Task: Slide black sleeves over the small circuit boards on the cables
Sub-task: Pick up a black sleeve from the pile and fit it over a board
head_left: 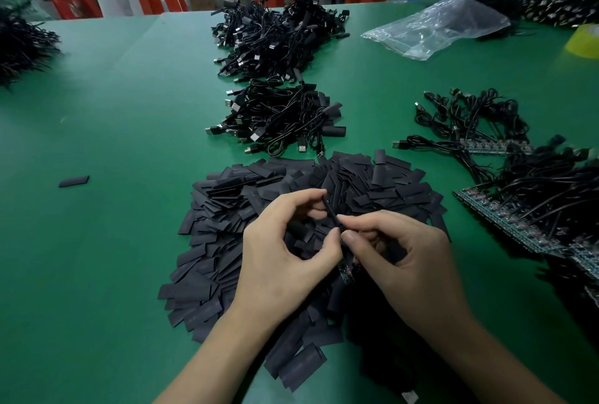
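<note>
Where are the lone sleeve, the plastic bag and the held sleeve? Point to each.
lone sleeve (74,181): head view, middle of its flat face.
plastic bag (436,27): head view, middle of the crumpled film.
held sleeve (330,211): head view, its exposed upper stretch.

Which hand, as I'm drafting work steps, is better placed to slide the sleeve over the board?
Left, probably. The left hand pinches the sleeve between finger and thumb and can draw it toward the bare circuit board below. The right hand pinches near the sleeve's lower end, seemingly steadying it.
</note>
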Motion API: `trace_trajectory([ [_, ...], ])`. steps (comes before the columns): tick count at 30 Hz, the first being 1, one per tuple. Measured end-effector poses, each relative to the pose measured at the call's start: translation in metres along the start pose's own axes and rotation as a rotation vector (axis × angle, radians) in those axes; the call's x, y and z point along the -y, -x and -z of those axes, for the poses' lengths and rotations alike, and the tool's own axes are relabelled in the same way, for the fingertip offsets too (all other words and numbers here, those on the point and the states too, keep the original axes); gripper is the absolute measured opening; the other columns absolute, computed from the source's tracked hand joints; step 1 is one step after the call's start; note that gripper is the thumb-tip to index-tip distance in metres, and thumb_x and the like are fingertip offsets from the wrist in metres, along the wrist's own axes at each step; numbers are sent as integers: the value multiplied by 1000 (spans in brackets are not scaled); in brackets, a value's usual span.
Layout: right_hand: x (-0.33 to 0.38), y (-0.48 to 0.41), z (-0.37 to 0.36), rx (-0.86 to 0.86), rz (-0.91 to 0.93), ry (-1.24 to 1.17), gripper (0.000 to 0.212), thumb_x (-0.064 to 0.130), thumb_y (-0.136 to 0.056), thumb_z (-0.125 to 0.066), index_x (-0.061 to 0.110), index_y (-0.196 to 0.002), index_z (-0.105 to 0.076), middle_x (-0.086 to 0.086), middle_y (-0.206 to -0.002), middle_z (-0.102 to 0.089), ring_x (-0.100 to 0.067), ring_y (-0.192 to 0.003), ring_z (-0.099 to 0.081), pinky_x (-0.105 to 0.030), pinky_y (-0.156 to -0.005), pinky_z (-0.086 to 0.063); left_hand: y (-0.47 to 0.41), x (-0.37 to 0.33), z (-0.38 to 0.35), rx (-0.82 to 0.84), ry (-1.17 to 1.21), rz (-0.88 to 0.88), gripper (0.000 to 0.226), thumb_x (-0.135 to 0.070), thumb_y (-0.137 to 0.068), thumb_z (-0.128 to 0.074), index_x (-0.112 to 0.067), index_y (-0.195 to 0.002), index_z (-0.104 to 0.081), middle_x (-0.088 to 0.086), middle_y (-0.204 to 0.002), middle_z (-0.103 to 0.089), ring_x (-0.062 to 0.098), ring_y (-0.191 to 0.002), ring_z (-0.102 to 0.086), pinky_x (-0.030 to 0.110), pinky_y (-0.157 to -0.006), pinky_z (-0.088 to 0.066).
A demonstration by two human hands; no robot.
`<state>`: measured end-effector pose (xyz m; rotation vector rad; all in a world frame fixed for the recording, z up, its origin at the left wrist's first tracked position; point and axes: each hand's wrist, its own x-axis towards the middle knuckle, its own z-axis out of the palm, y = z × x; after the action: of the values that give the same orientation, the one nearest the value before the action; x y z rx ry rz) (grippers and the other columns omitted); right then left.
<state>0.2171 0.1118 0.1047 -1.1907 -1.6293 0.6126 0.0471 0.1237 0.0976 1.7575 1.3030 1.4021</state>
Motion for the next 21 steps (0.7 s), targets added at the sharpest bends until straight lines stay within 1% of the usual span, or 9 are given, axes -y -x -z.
trace_trajectory([
  [2,0,0,1,6,29,14,17,17,-86,-75,20,-101,-81,14,-88,-75,-3,-81,-70,-11,-71,-49,0,-1,0,-10,-35,-35,45,-19,-78,-75,-20,-122,-69,-8,-104,-72,14,-101,-71,19,-86,-53],
  [4,0,0,2,9,34,10,17,19,-87,-75,22,-102,-81,11,-86,-74,-7,-81,-71,-16,-71,-51,0,-2,0,-20,-78,-89,42,-18,-79,-73,-18,-121,-70,-9,-106,-70,12,-101,-70,17,-85,-51],
  [6,0,1,2,11,-7,-37,15,24,-87,-76,26,-102,-79,8,-80,-72,-11,-76,-69,-21,-70,-53,1,-4,0,-34,-90,-132,39,-19,-80,-70,-17,-119,-70,-9,-108,-70,11,-102,-69,16,-87,-49],
  [8,1,0,2,26,-72,-96,15,34,-87,-73,30,-101,-77,5,-76,-70,-12,-72,-68,-23,-69,-53,1,-3,1,-43,-67,-157,38,-18,-80,-68,-15,-118,-69,-7,-110,-69,13,-103,-68,18,-88,-50],
  [11,-2,-1,2,116,-162,-135,17,41,-88,-67,33,-100,-76,7,-84,-71,-10,-79,-68,-23,-74,-53,1,-1,2,-27,-23,-184,38,-16,-81,-67,-12,-119,-68,-5,-113,-68,16,-106,-67,23,-91,-51],
  [13,-2,-3,3,209,-232,-242,16,34,-93,-65,31,-101,-78,7,-92,-75,-9,-87,-70,-24,-78,-54,1,0,2,-10,8,-192,37,-15,-82,-67,-11,-119,-67,-4,-115,-68,18,-109,-67,24,-93,-50],
  [15,-1,-4,5,238,-341,-443,19,28,-94,-62,28,-101,-79,1,-90,-77,-11,-84,-71,-23,-75,-56,1,0,1,19,37,-194,36,-13,-84,-67,-11,-120,-68,-4,-118,-69,17,-114,-67,24,-97,-49],
  [18,-1,-6,7,185,-450,-613,16,26,-90,-66,18,-94,-79,-5,-80,-75,-12,-74,-70,-21,-69,-56,2,0,0,85,62,-199,35,-6,-87,-72,-12,-122,-70,-5,-127,-70,11,-122,-65,24,-103,-48],
  [21,-1,-7,8,148,-507,-679,14,26,-88,-68,15,-86,-77,-9,-74,-72,-15,-68,-69,-24,-65,-57,1,0,-1,103,51,-214,36,-3,-87,-74,-12,-122,-72,-5,-128,-71,8,-123,-65,25,-105,-49],
])
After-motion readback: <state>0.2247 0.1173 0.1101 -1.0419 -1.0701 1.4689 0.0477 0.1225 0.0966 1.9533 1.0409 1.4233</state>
